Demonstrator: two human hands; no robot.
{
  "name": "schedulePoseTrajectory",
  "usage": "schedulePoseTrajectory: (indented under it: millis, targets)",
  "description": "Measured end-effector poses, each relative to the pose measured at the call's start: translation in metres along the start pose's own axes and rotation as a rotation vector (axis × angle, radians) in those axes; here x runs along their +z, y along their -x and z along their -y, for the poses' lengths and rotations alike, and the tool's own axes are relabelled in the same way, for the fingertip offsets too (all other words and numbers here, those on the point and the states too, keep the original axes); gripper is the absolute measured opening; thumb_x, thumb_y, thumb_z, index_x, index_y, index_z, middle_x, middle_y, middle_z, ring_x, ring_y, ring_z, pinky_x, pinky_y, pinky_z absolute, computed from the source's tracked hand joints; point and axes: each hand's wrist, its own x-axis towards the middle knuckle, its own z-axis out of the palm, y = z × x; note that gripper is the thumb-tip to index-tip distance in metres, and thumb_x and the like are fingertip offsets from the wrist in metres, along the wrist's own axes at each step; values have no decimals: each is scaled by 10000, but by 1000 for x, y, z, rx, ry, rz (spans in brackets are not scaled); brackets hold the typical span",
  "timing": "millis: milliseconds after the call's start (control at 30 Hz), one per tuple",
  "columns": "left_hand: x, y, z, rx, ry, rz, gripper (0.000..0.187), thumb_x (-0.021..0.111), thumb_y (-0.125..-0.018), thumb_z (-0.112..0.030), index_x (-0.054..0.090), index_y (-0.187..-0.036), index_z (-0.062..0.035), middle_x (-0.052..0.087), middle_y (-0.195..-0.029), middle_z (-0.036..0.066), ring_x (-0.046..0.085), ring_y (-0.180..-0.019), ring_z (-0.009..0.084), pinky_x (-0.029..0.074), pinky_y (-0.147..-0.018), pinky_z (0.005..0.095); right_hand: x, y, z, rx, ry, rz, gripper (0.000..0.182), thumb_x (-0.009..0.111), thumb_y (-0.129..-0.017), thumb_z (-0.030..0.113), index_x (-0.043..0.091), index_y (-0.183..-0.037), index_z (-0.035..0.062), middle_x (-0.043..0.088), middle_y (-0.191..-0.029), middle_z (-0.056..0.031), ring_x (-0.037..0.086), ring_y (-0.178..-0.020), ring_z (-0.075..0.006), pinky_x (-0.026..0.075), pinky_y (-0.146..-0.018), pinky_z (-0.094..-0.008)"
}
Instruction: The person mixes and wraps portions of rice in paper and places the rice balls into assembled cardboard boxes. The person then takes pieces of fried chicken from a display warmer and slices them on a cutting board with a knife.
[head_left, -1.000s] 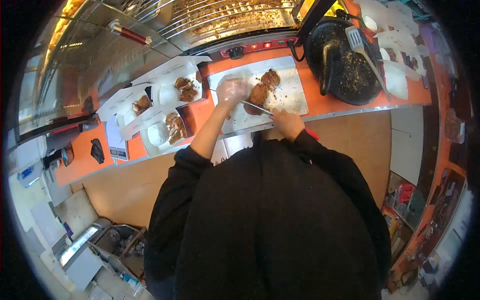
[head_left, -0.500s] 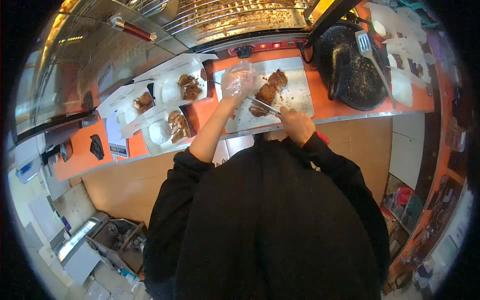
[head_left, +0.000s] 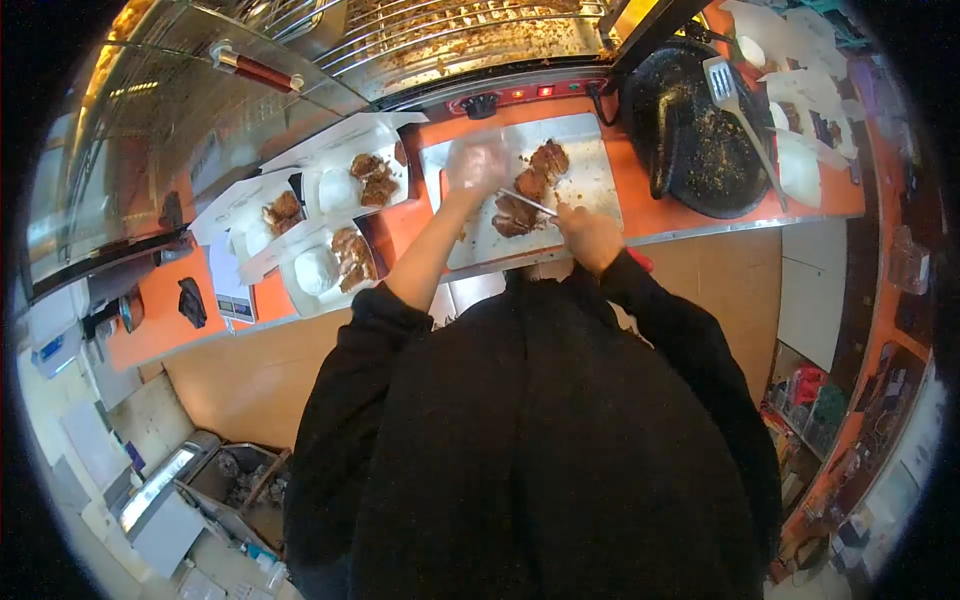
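My right hand [head_left: 590,238] grips a knife [head_left: 530,203], its blade pointing left across the brown fried meat. Cut pieces of that meat [head_left: 514,216] lie under and in front of the blade, on a metal tray [head_left: 590,190]. Two more browned chunks [head_left: 549,159] sit farther back on the same tray. My left hand [head_left: 478,165], in a clear plastic glove, hovers over the tray's left part near the blade tip; its fingers are smeared by motion.
Open white boxes with rice and meat [head_left: 316,270] stand at left, by a small scale [head_left: 235,305]. At right lies a black pan [head_left: 690,140] with a slotted spatula [head_left: 735,100] across it. A heated cabinet with a wire rack [head_left: 450,40] borders the counter behind.
The knife has shifted slightly left and down over the nearest meat, which now lies in more separate pieces. My left hand has moved a little up and blurs.
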Motion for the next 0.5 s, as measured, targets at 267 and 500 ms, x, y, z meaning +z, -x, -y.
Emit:
schedulePoseTrajectory:
  millis: [267, 500]
  targets:
    - [-12, -3, -16, -32, -343, 317, 226, 561, -691, -299, 631, -750, -92, 620, -761, 86, 571, -718, 256, 438, -705, 356, 3, 6, -2, -63, 4, -71, 235, 485, -822, 294, 481, -777, 64, 525, -574, -121, 539, -454, -295, 421, -389, -379]
    - [10, -14, -7, 142, -4, -7, 140, 594, -642, -222, 640, -710, -108, 620, -707, 78, 574, -654, 265, 458, -623, 351, -7, -8, -17, -37, -40, -90, 245, 506, -810, 298, 495, -775, 56, 537, -562, -138, 538, -454, -297, 410, -393, -396]
